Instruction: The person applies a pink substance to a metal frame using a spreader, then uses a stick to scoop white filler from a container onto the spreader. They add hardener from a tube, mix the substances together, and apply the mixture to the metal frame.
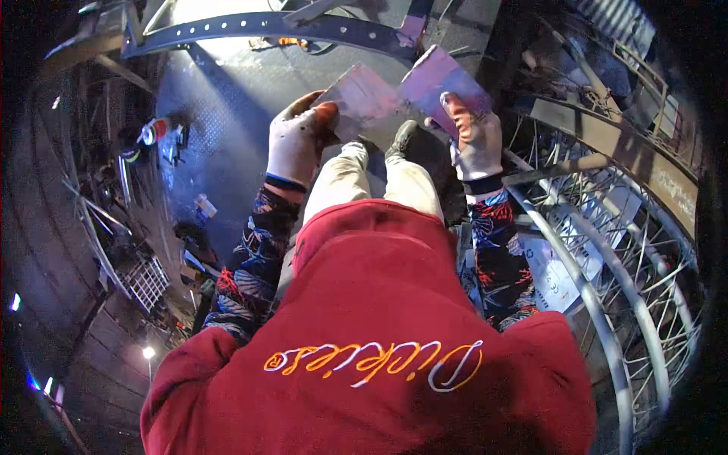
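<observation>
My left hand [297,140], in a pale work glove with darkened fingertips, grips a flat metal plate [362,95] by its left edge. A second squarish metal plate [438,82], purplish in this light, is pinched in my gloved right hand [476,136], with the thumb lying on its upper face. Both plates are held out in front of me above my shoes, and their inner corners meet or overlap in this view. The fingers underneath the plates are mostly hidden.
A curved steel bar with a row of holes [265,26] spans the far side. Welded tubular framework [607,250] and a rusty beam [629,140] stand at the right. At the left lie a wire grid [145,284] and a red-and-white round item [153,132].
</observation>
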Demonstrator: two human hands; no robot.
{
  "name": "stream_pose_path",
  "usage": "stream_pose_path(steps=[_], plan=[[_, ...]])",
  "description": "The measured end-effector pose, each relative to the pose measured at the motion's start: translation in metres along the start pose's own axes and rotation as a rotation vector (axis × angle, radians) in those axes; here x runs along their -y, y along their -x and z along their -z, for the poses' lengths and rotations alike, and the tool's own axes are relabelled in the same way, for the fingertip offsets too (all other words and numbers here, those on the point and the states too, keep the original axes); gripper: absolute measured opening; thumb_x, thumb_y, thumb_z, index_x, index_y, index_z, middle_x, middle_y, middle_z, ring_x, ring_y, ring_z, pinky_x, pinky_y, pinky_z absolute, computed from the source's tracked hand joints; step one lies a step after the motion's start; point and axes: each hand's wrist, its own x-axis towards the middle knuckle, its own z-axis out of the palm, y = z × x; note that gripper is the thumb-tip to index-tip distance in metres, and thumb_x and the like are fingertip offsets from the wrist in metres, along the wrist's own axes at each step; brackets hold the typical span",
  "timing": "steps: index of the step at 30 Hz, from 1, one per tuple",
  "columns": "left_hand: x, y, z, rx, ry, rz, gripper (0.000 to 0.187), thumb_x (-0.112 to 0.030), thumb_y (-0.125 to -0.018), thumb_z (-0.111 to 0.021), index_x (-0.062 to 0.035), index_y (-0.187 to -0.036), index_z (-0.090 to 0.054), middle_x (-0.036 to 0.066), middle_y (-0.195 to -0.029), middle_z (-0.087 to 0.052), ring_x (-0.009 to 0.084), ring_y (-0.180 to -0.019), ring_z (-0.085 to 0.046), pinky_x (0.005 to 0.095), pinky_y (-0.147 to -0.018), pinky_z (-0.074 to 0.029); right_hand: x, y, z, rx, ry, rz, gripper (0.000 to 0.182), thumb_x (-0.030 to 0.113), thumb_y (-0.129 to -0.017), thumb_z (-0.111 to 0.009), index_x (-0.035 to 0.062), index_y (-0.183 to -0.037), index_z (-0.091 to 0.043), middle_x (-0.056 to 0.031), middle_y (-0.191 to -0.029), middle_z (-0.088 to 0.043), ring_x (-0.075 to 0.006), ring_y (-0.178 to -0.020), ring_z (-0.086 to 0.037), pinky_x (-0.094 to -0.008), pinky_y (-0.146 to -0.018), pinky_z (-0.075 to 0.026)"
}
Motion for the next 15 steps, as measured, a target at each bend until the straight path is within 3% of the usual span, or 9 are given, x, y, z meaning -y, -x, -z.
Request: stream_pose_path(steps=[3,4,6,10,12,13,14,15], plan=[[-0.001,0.005,-0.011,-0.018,-0.009,0.132,0.038,-0.011,-0.087,-0.065,0.0050,-0.122,-0.059,0.006,-0.093,-0.067,0.0119,-0.064,-0.060,0.0249,-0.056,-0.049,0.002,0.006,-0.002,-0.103,-0.300,0.055,0.020,0.004,-0.088,-0.059,-0.0024,-0.105,-0.069,-0.0057,-0.094,-0.070,-0.0116,-0.080,-0.066,-0.0216,-0.073,-0.051],[0.001,0.004,-0.012,-0.025,-0.005,0.135,0.038,-0.011,-0.087,-0.065,0.0050,-0.122,-0.059,0.006,-0.093,-0.067,0.0119,-0.064,-0.060,0.0249,-0.056,-0.049,0.007,0.007,-0.001,-0.097,-0.298,0.048,0.020,0.004,-0.088,-0.059,-0.0024,-0.105,-0.069,-0.0057,-0.094,-0.070,-0.0116,-0.080,-0.066,-0.0216,-0.073,-0.051],[0.004,0.002,-0.015,0.051,0.146,0.183,0.038,-0.001,-0.087,-0.061,0.0111,-0.122,-0.053,0.015,-0.101,-0.066,0.0226,-0.082,-0.068,0.0319,-0.068,-0.057,0.013,0.010,0.003,-0.008,0.092,0.055,0.031,0.004,-0.085,-0.062,-0.0075,-0.113,-0.063,-0.0046,-0.095,-0.067,-0.0074,-0.077,-0.060,-0.0234,-0.074,-0.050],[0.015,0.000,-0.021,0.098,0.176,0.216,0.036,-0.001,-0.087,-0.060,0.0104,-0.121,-0.053,0.016,-0.100,-0.067,0.0242,-0.080,-0.069,0.0351,-0.066,-0.059,0.022,0.020,-0.010,-0.029,-0.136,0.044,0.036,0.003,-0.085,-0.062,-0.0056,-0.120,-0.062,-0.0020,-0.094,-0.067,-0.0061,-0.073,-0.059,-0.0216,-0.072,-0.049],[0.021,-0.005,-0.021,0.087,0.100,0.222,0.036,-0.001,-0.087,-0.061,0.0098,-0.120,-0.054,0.015,-0.098,-0.067,0.0234,-0.078,-0.069,0.0345,-0.066,-0.059,0.030,0.024,-0.014,0.030,-0.046,0.076,0.037,-0.004,-0.087,-0.054,0.0019,-0.122,-0.064,-0.0045,-0.105,-0.071,-0.0036,-0.064,-0.054,-0.0192,-0.058,-0.044],[0.021,-0.005,-0.024,0.094,0.168,0.236,0.036,-0.002,-0.087,-0.061,0.0095,-0.120,-0.055,0.014,-0.096,-0.067,0.0224,-0.076,-0.069,0.0338,-0.064,-0.059,0.031,0.027,-0.009,0.102,0.153,0.036,0.039,-0.002,-0.085,-0.058,0.0029,-0.123,-0.064,-0.0063,-0.114,-0.070,-0.0111,-0.077,-0.064,-0.0249,-0.071,-0.050],[0.021,-0.006,-0.026,0.102,0.237,0.251,0.035,-0.002,-0.087,-0.061,0.0092,-0.120,-0.055,0.013,-0.094,-0.067,0.0213,-0.075,-0.068,0.0331,-0.063,-0.059,0.033,0.023,-0.007,0.104,0.153,0.034,0.039,-0.002,-0.085,-0.058,0.0029,-0.123,-0.064,-0.0063,-0.114,-0.070,-0.0111,-0.077,-0.064,-0.0249,-0.071,-0.050],[0.016,-0.002,-0.026,0.100,0.137,0.239,0.034,-0.002,-0.086,-0.062,0.0091,-0.118,-0.057,0.011,-0.092,-0.067,0.0180,-0.073,-0.067,0.0291,-0.063,-0.056,0.036,0.017,-0.005,0.211,0.339,0.346,0.042,-0.001,-0.083,-0.060,0.0039,-0.124,-0.064,-0.0076,-0.119,-0.067,-0.0164,-0.090,-0.065,-0.0291,-0.081,-0.049]])
